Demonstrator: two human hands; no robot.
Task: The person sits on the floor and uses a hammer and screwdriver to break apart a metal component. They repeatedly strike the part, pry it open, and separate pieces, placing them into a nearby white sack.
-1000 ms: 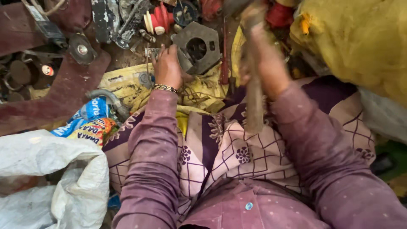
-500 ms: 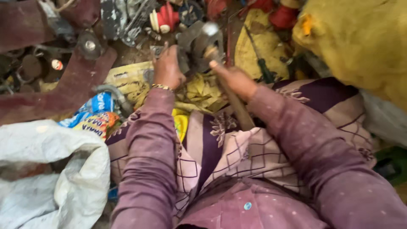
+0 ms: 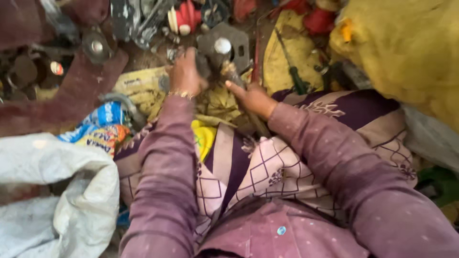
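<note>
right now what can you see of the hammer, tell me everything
The wooden-handled hammer with a grey metal head is gripped in the right hand, which wraps the worn brown handle partway along it; the handle's lower end pokes out below the hand over the patterned purple cloth. Its rounded, shiny striking face sits against the grey hexagonal metal plate. The left hand holds a small dark part right beside the head. The picture is blurred, so finer detail is unclear.

Around me the dirt floor (image 3: 143, 59) is strewn with scrap, a white sack (image 3: 57, 191) near on my left, a yellow sack (image 3: 406, 48) far on my right, and rusty red metal bars (image 3: 67, 95) far left.
</note>
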